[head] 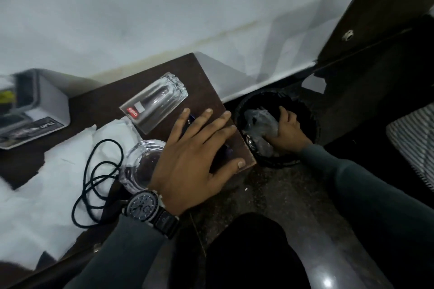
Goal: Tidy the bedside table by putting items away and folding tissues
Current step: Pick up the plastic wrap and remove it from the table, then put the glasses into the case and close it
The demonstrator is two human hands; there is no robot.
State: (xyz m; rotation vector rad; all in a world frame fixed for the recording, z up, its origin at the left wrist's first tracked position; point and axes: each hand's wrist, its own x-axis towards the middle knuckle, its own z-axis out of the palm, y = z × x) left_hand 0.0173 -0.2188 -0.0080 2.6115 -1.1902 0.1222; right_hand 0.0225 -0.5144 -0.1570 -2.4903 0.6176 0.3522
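The left hand (195, 155) lies flat with fingers spread on the bedside table's (199, 73) corner. Beside it, crumpled white tissues (58, 171) sprawl unfolded under a looped black cord (98, 171), near a glass ashtray (141, 162) and a tumbler (155, 103) on its side. Beyond, the right hand (286, 134) grips crumpled plastic (258, 124) inside the black bin (312, 119).

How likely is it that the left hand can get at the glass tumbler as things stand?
Probably yes. The left hand lies flat on the table, and the tumbler lies on its side just beyond its fingertips, with nothing standing between. The right hand grips crumpled plastic in the bin.
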